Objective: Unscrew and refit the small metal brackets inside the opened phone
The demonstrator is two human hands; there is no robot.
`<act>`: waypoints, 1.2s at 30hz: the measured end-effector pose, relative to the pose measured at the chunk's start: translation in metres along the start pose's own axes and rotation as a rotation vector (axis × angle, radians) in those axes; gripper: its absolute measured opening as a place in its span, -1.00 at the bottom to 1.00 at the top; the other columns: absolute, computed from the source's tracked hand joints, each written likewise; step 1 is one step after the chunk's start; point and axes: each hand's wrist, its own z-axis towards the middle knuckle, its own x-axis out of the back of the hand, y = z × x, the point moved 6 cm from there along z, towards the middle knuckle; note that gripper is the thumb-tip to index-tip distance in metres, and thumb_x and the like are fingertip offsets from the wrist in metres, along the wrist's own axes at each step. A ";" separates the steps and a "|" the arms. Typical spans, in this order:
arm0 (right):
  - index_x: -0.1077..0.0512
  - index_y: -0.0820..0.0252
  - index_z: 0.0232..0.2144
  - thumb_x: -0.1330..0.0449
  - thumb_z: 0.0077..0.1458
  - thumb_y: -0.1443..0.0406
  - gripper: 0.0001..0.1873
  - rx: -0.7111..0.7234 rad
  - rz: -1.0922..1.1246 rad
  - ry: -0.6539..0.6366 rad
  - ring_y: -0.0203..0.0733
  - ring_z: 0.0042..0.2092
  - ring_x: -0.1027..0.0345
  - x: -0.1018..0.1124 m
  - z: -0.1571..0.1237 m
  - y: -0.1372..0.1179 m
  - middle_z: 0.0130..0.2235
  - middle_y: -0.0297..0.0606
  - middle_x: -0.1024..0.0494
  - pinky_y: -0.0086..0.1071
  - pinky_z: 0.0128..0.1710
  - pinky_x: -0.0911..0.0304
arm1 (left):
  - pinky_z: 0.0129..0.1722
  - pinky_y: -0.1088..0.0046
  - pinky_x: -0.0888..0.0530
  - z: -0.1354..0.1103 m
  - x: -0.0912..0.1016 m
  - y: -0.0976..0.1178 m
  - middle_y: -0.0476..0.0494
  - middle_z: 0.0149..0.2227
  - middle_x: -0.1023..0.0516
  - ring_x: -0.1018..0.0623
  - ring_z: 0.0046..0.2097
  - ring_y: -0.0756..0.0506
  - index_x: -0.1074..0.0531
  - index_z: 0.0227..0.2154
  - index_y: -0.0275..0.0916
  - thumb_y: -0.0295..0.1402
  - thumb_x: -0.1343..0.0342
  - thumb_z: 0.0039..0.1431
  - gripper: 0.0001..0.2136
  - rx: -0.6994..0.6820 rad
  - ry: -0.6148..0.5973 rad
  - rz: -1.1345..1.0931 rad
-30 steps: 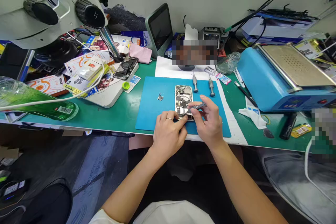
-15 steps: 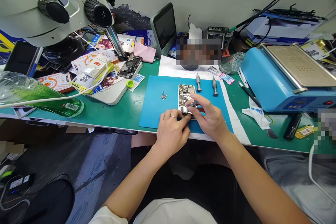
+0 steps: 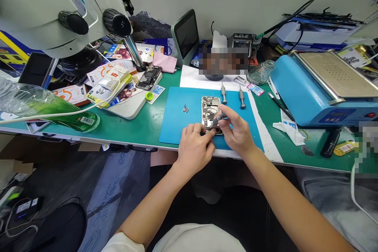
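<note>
An opened phone (image 3: 210,109) with bare internals lies on a blue mat (image 3: 177,122). My left hand (image 3: 194,148), a ring on one finger, is closed around the phone's near left corner. My right hand (image 3: 235,132) pinches a small grey screwdriver (image 3: 219,118) whose tip rests on the phone's lower part. Two more screwdrivers (image 3: 223,94) stand upright just beyond the phone. A small loose part (image 3: 185,109) lies on the mat to the left.
A microscope (image 3: 59,12) hangs over the left of the green bench, with a green bottle (image 3: 56,110) and packaging below. Another opened phone (image 3: 149,77) rests on a white base. A blue heating machine (image 3: 321,86) stands at the right, near a glass jar (image 3: 261,71).
The view has shifted slightly. My right hand turned the screwdriver from lying flat across the phone to a steeper angle over its lower part. My left hand stayed at the phone's corner.
</note>
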 end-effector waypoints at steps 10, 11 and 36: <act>-0.25 -0.12 0.36 0.00 0.51 0.18 -0.56 0.020 0.049 0.023 -0.09 -0.14 -0.51 -0.002 0.002 -0.002 -0.05 -0.17 -0.59 -0.19 -0.16 -0.49 | -0.14 0.21 -0.37 0.001 0.000 0.002 -0.18 -0.11 -0.50 -0.42 -0.08 -0.22 -0.62 0.05 -0.05 -0.41 -0.17 0.31 -0.70 0.016 -0.011 0.007; -0.26 -0.10 0.35 0.01 0.51 0.17 -0.57 0.027 0.038 0.022 -0.10 -0.18 -0.50 -0.002 0.002 -0.003 -0.10 -0.18 -0.59 -0.19 -0.17 -0.49 | -0.14 0.21 -0.37 0.001 0.001 0.002 -0.18 -0.12 -0.50 -0.42 -0.08 -0.22 -0.62 0.05 -0.05 -0.41 -0.17 0.31 -0.70 0.017 -0.009 0.008; -0.32 -0.10 0.32 0.05 0.51 0.09 -0.57 0.016 0.054 0.024 -0.02 0.00 -0.46 -0.001 0.002 -0.003 -0.02 -0.13 -0.52 -0.11 -0.01 -0.45 | -0.15 0.24 -0.34 0.000 0.002 0.005 -0.15 -0.16 -0.51 -0.43 -0.11 -0.20 -0.63 0.01 -0.07 -0.43 -0.17 0.31 -0.72 -0.012 0.054 0.033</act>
